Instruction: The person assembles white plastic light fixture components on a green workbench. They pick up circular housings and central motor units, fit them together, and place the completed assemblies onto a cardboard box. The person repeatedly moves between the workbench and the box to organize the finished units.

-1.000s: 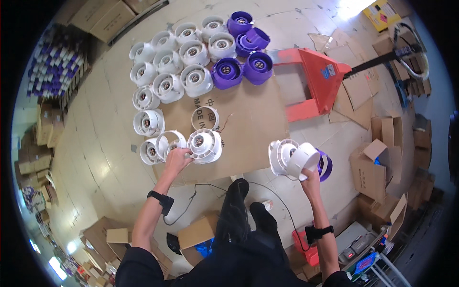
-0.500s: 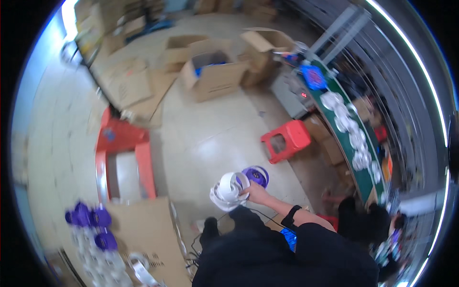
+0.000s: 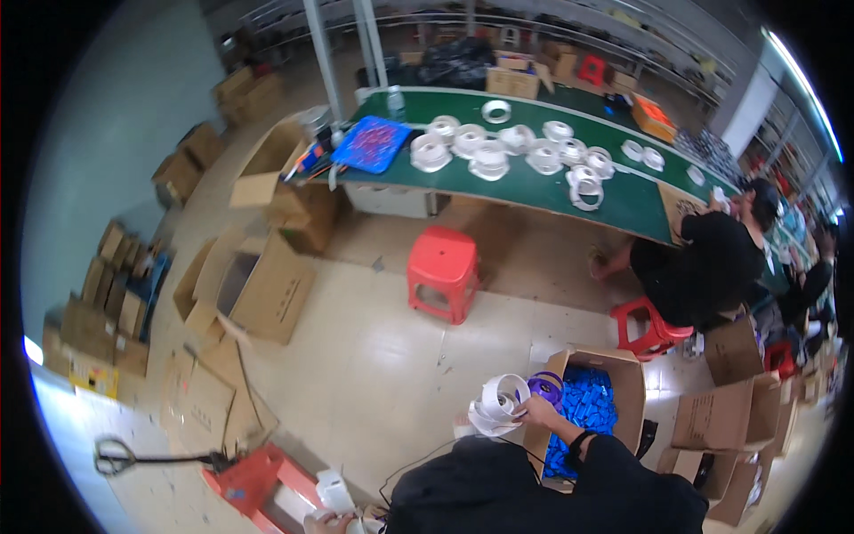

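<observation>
With our right hand (image 3: 539, 413) we pinch the rim of the white housing (image 3: 500, 395), fingers at its right edge. That grip looks one-sided: if the wide body tips, the rim could roll out of our fingers and the housing drop to the tiles. The purple ring (image 3: 546, 387) is just beside those fingers; we cannot tell whether it is held too. If it is, sharing one grip could let either piece slip.

Our left hand (image 3: 329, 523) is cut by the lower edge, next to a white part (image 3: 334, 489); we cannot tell whether its fingers pinch or only touch. A careless sweep there could knock that part against the pallet jack (image 3: 267, 481), which is just beside it.

Beyond the right hand, the carton (image 3: 630, 369) of blue pieces (image 3: 583, 405) is very near. A slip to the right could send the ring in among them, and our forearm, passing over its near side, could catch the wall.

Farther out, the stool (image 3: 442, 262) stands before the bench (image 3: 525, 191), where we could trip if our eyes stayed on our hands. The white pieces (image 3: 489, 160) there stand close together, so a bump might topple several.
</observation>
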Available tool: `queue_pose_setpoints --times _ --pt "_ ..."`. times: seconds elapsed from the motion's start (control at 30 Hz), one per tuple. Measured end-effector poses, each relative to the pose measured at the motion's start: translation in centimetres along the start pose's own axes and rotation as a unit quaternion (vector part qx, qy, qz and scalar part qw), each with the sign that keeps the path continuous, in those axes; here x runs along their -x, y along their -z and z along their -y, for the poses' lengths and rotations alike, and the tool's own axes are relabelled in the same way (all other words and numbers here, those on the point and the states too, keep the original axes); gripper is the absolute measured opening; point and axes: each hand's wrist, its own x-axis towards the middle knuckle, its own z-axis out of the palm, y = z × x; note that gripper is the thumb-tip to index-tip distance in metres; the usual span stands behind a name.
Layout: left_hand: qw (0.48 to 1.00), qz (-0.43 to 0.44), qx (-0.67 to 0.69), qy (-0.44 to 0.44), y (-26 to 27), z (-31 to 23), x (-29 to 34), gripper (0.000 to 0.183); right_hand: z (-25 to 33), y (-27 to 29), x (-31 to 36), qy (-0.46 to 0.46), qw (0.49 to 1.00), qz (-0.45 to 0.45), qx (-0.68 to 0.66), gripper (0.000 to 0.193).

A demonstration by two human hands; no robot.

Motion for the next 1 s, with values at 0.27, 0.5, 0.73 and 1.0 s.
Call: queue_pose_setpoints --times 0.27,0.5,0.73,1.0 --pt "0.92 0.074 -0.096 -0.373 -3.1 -32.4 -23.6 0.053 -4.6 4.2 4.1 -0.11 0.928 -0.322 -0.152 0.027" --pt "0.815 0.162 -0.132 -0.54 -6.5 -63.7 -27.6 0.047 -7.2 12.0 4.2 -0.202 0.849 -0.445 -0.201 0.029" --pt "0.785 0.168 -0.072 -0.591 -9.3 -88.5 -30.0 0.047 -9.7 23.2 0.3 -0.244 0.8 -0.493 -0.237 0.037" --pt "0.77 0.043 -0.136 -0.621 -15.8 -102.4 -33.5 0.03 -16.5 37.7 -4.7 -0.276 0.761 -0.5 -0.309 0.031"
